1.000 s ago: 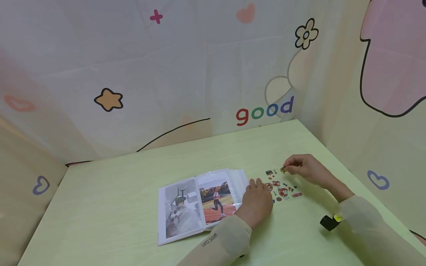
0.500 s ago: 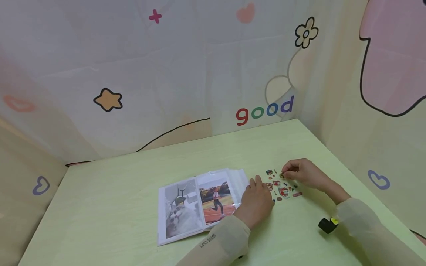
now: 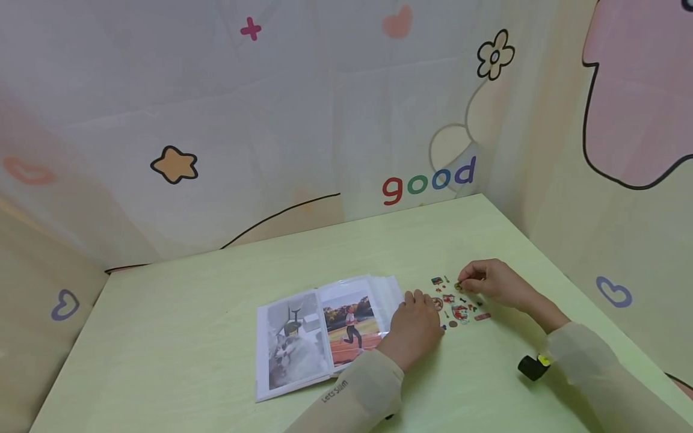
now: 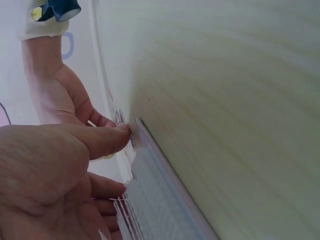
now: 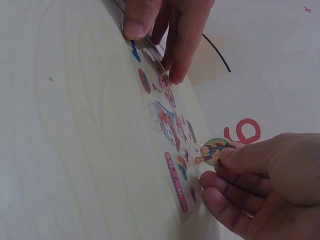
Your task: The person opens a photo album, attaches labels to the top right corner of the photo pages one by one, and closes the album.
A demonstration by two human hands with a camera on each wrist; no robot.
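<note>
Toward the table's right edge, the right hand has dipped, pinching a round sticker at the sticker sheet; the left hand, fingers extended, still rests there.

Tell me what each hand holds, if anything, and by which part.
The right hand pinches a round sticker by its edge, using thumb and finger. The left hand rests on one end of the sticker sheet, with no grip visible.
</note>
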